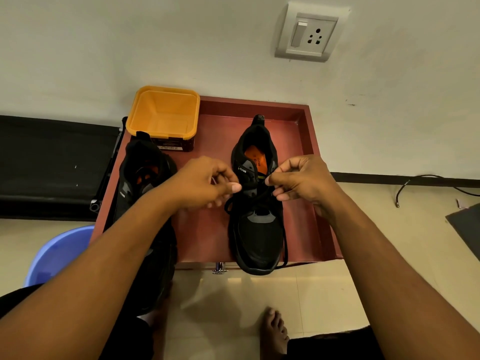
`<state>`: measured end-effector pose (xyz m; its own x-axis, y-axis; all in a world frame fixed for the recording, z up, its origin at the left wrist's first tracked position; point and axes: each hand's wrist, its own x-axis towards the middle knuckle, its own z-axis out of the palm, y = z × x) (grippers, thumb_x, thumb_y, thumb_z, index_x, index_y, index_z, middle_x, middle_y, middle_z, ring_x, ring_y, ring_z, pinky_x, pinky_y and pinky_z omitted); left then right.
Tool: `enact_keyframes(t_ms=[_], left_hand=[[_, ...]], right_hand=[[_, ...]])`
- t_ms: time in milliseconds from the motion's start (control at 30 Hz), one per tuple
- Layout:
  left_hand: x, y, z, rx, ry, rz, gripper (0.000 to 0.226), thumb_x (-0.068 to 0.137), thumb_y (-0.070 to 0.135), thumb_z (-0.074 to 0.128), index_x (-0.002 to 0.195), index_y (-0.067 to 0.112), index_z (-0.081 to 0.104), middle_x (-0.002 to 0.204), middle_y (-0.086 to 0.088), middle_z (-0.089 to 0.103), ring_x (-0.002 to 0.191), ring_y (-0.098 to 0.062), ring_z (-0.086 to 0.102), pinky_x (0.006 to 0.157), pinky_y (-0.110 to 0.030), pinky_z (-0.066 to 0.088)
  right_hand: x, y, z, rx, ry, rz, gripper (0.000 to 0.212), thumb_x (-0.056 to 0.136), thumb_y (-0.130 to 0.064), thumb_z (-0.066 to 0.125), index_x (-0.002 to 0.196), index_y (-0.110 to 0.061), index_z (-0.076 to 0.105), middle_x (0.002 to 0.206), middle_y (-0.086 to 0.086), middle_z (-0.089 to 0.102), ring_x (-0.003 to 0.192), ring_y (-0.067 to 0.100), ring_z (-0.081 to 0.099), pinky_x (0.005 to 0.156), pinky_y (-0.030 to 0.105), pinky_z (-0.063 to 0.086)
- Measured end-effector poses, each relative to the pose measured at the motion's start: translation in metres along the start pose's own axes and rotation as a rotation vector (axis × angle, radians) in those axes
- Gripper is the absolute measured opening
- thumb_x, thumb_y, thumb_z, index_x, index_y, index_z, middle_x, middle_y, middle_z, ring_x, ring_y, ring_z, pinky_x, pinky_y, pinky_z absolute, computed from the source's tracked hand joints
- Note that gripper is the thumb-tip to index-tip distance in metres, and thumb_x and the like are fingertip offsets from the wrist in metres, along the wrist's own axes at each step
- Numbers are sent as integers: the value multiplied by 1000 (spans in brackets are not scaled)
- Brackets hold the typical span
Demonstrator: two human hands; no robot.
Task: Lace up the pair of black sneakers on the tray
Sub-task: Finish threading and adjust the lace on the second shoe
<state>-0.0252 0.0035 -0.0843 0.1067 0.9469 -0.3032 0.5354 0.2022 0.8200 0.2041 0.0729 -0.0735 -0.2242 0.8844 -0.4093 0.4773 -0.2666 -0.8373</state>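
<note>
On the maroon tray (pixel 306 141), the left black sneaker (pixel 140 175) lies lengthwise, heel toward the yellow tub (pixel 163 113), toe toward the frame's bottom. Our left hand (pixel 207 181) pinches the black lace (pixel 286 246) at centre. The right black sneaker (pixel 257 229) points likewise, toe overhanging the tray's near edge; our right hand (pixel 298 180) pinches the lace above its tongue.

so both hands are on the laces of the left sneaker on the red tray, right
Not quite: it is the right sneaker, not the left. The head view shows the left hand and the right hand both pinching the black laces of the right sneaker on the red tray.
</note>
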Motion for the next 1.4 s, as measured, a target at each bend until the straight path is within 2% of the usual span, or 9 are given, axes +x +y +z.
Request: enact_keyframes(t_ms=[67,200,433,567,700,867,1000,1200,1400], left_hand=[[1,4,7,-68,23,37,5,93,17,75,93,12,75,68,-9,71,59,-20,70,55,-29,57],[3,-5,-15,226,116,36,11,92,21,77,81,18,77,61,1,70,54,-7,68,57,-25,54],[-2,5,5,21,51,91,9,93,25,76,90,17,76,68,-6,73,64,-24,74,63,-35,63],[2,-1,-8,200,105,70,11,91,23,77,81,19,77,66,-2,73,61,-14,71,68,-37,62],[0,-11,-21,171,68,-26,15,94,24,75,80,16,75,68,-8,73,64,-22,74,66,-41,64],[0,7,8,51,35,98,8,93,21,76,86,15,77,67,-5,72,59,-19,72,54,-23,55],[2,-10,-21,247,116,37,13,91,25,78,79,23,77,65,-1,72,55,-11,69,65,-31,59],[-2,3,1,56,46,112,10,94,26,73,89,19,76,70,0,73,62,-15,73,58,-20,53],[1,-8,-22,262,154,36,15,93,24,75,79,24,77,65,3,71,60,-9,69,69,-36,61]], right_hand=[[0,0,0,-5,-2,-1,17,81,-3,84,91,6,74,85,26,76,65,25,73,59,30,64],[-1,-1,0,6,-2,-1,15,81,-2,84,90,5,74,84,25,76,63,22,73,59,29,63],[1,0,1,-12,3,5,14,80,-3,85,86,3,75,81,25,76,65,26,73,63,33,65],[0,-1,2,-3,5,-1,13,80,-2,85,86,2,75,81,24,76,63,23,73,61,30,64],[0,0,1,-7,-3,1,15,80,-4,86,87,2,74,83,22,77,66,23,74,63,32,65],[1,0,-1,-4,-8,-1,17,80,-5,87,89,4,75,84,24,77,66,24,74,62,31,64],[1,2,0,-4,-9,-6,17,79,-6,87,88,3,75,84,24,76,67,24,73,63,32,64],[4,1,-1,-33,5,3,21,77,-6,88,89,5,76,84,27,76,62,22,70,61,32,60],[1,0,-4,3,-10,39,27,77,-7,89,95,7,75,85,22,77,68,24,75,63,31,65]])
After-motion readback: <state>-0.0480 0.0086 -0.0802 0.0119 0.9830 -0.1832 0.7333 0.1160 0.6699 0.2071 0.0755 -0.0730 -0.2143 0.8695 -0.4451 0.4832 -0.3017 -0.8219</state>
